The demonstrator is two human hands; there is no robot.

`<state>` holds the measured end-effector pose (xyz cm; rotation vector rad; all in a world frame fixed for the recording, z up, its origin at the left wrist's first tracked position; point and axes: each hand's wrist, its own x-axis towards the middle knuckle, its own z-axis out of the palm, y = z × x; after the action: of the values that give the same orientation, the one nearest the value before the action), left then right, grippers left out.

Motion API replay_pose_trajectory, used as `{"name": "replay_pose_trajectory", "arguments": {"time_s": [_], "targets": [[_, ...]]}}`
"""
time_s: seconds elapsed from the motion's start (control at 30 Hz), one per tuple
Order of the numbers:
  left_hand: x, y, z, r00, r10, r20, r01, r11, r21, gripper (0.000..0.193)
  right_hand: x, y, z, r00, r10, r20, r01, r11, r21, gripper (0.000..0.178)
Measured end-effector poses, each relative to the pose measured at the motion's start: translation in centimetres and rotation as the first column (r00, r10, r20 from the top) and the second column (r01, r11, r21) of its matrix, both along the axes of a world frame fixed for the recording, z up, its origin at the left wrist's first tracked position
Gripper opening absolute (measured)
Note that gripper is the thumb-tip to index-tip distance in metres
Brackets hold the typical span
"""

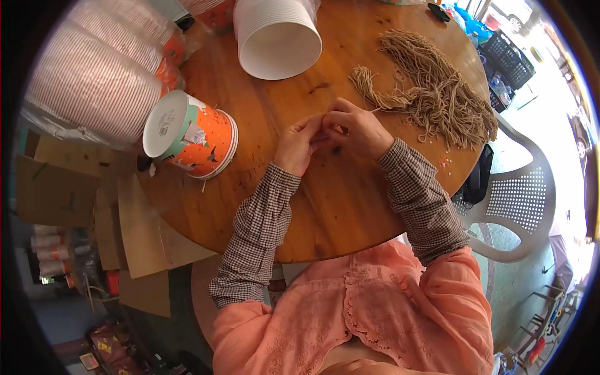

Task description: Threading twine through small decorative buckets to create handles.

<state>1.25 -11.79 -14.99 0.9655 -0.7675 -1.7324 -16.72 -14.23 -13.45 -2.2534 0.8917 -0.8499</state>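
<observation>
Over the middle of the round wooden table, my left hand and my right hand meet at the fingertips. Both are closed in a pinch, and what lies between the fingers is too small and hidden to make out. Just beyond my right hand, a heap of tan cords spreads over the table, with a shorter bunch at its left end. An orange paper bucket, printed with dark figures and turned bottom up, rests left of my left hand. A stack of white paper buckets lies on its side beyond my hands.
Plastic-wrapped bucket stacks crowd the left side. Tiny pale bits lie near the table's right edge. A grey plastic chair with a black bag stands at the right. Cardboard sits below left; a black crate is far right.
</observation>
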Motion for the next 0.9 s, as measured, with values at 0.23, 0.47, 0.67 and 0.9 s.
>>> {"name": "replay_pose_trajectory", "arguments": {"time_s": [0.23,0.47,0.67,0.9], "targets": [[-0.5,0.3,0.5,1.0,-0.013,0.003,0.014,0.996,-0.087,0.026,-0.2,-0.6,-0.4,0.99,-0.088,0.109,0.095,0.994,-0.06,0.013],[-1.2,0.1,-0.4,0.997,0.08,0.014,-0.078,0.99,-0.114,0.027,-0.3,-1.2,0.0,0.925,-0.245,0.29,0.131,0.922,0.363,0.016],[0.2,-0.4,-0.9,0.985,0.171,-0.034,-0.174,0.961,-0.214,0.018,-4.9,-3.9,-1.2,0.796,-0.601,-0.074,0.605,0.794,0.059,0.026],[0.5,-0.2,-0.4,0.965,0.229,-0.129,-0.247,0.957,-0.15,0.013,-2.1,-2.4,-0.8,0.862,-0.415,0.292,0.443,0.896,-0.036,0.019]]}}
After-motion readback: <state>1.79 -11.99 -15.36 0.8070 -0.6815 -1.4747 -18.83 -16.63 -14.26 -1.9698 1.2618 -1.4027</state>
